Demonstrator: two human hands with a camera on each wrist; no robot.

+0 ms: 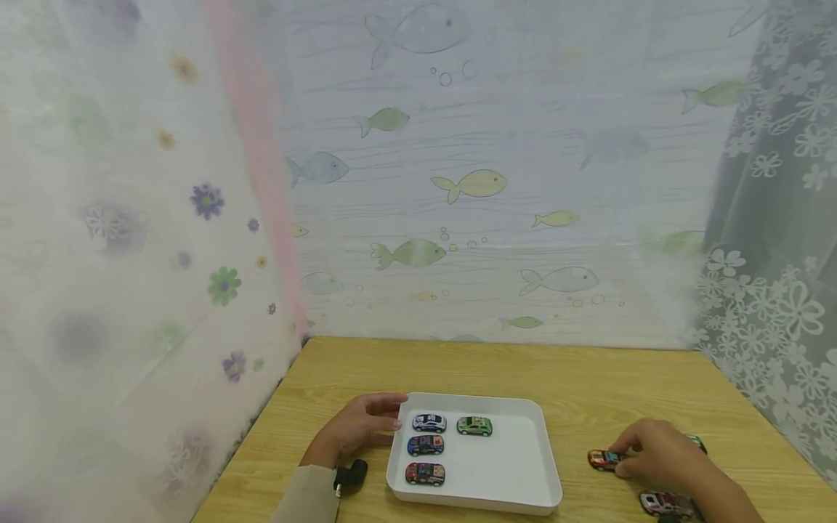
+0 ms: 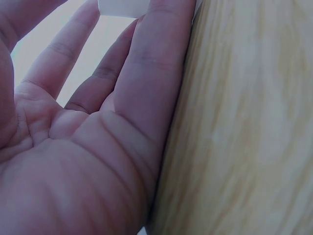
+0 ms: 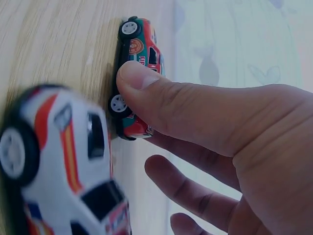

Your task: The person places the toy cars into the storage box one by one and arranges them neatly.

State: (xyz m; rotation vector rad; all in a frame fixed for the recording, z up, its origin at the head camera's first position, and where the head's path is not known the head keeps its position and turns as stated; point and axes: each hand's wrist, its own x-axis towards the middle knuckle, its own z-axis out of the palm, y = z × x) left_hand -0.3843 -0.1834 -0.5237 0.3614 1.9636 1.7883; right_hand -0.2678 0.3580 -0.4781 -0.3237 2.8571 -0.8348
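Head view: orange toy car (image 1: 603, 459) is pinched at right hand (image 1: 654, 457) fingertips, pointing left toward white tray (image 1: 523, 501); left hand (image 1: 358, 428) rests open against tray.

white toy car (image 3: 63, 161): blurred, cut off | green car (image 1: 697, 442): mostly hidden

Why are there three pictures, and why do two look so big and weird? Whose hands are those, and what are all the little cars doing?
They are a person's two hands, filmed by three cameras at once. The big picture comes from a camera on the head, looking down at a wooden table. The two close-up pictures come from cameras on each wrist, so everything looks huge. A white tray holds four toy cars. The left hand rests with straight fingers against the tray's edge. The right hand reaches over an orange toy car on the table; whether it grips it is hard to tell. A white toy car sits nearby.
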